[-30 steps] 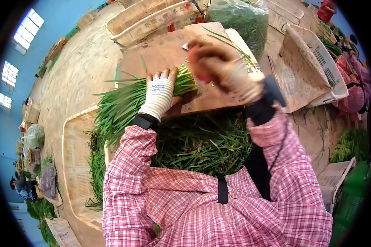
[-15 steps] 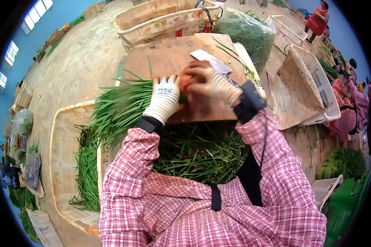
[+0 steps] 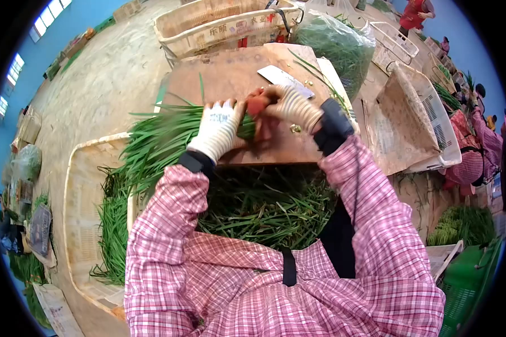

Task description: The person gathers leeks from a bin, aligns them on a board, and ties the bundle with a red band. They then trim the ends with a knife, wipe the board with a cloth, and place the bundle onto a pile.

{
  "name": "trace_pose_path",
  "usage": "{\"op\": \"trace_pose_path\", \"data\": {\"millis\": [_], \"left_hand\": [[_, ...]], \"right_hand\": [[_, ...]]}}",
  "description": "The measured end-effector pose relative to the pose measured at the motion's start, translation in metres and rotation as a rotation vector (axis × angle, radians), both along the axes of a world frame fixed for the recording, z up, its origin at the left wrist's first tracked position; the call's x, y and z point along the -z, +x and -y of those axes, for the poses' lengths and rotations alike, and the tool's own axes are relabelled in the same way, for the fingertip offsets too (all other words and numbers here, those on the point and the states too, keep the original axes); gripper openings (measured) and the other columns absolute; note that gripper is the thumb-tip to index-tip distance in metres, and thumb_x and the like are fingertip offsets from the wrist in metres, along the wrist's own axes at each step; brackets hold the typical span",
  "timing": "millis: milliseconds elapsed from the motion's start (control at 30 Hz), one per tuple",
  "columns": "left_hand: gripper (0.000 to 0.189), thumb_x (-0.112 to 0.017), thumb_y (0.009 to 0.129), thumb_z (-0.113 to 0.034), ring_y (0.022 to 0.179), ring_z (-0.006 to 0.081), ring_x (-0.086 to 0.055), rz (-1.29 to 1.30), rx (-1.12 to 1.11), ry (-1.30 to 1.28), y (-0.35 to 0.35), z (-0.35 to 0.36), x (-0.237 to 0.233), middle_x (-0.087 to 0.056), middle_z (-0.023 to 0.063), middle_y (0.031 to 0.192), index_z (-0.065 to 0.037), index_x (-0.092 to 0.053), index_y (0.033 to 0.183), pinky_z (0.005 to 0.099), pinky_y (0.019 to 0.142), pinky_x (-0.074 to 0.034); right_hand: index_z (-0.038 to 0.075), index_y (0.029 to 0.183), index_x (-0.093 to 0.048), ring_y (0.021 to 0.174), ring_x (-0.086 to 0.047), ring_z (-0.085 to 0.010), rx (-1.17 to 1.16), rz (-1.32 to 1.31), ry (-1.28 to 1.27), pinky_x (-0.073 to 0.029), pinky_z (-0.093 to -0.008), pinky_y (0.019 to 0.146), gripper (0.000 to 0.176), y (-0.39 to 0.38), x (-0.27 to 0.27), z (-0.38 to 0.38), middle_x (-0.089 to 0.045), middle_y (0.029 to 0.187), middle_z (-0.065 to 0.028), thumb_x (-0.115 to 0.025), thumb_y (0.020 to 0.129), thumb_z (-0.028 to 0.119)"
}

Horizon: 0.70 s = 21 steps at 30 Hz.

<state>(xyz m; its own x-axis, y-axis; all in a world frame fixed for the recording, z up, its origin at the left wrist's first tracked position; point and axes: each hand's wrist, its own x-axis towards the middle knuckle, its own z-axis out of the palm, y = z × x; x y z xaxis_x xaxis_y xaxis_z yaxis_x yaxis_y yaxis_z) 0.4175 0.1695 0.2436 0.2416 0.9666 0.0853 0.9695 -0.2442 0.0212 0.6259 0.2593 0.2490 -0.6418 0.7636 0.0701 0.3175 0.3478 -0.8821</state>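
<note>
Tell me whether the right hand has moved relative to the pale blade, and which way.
Yes, toward the person's body. Earlier, the right hand hid most of the pale blade; now it's at the blade's near side.

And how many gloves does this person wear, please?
2. The left glove is on the left hand, which presses on the green bunch. The right glove is on the right hand, which holds something red near the bunch's end.

Over on the left, small bright windows (image 3: 16,68) sit in a blue wall (image 3: 31,42), above a dusty, pale tan floor (image 3: 112,70).
</note>
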Motion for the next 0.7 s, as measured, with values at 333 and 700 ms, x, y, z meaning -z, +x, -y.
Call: {"op": "trace_pose_path", "data": {"millis": [333,700], "left_hand": [[0.073,-0.084,0.074,-0.018,0.110,0.0163,-0.062,0.514,0.166,-0.674,-0.055,-0.053,-0.063,-0.069,0.0115,0.119,-0.002,-0.052,0.138,0.0324,0.098,-0.049],[0.070,-0.074,0.085,-0.037,0.128,0.0377,-0.052,0.169,0.167,0.067,-0.057,-0.019,-0.015,-0.054,0.0186,0.140,-0.010,-0.048,0.144,0.0476,0.108,-0.039]], "right_hand": [[0.001,0.120,-0.064,0.091,-0.070,-0.0201,0.024,-0.252,0.226,-0.059,-0.0338,0.079,0.037,0.018,-0.090,0.030,-0.072,0.104,-0.0122,-0.066,0.082,0.003],[-0.001,0.110,-0.068,0.076,-0.071,-0.0265,0.214,0.133,0.265,-0.056,-0.0369,0.064,0.026,0.034,-0.034,-0.005,-0.069,0.098,-0.0183,-0.064,0.085,0.001]]}}
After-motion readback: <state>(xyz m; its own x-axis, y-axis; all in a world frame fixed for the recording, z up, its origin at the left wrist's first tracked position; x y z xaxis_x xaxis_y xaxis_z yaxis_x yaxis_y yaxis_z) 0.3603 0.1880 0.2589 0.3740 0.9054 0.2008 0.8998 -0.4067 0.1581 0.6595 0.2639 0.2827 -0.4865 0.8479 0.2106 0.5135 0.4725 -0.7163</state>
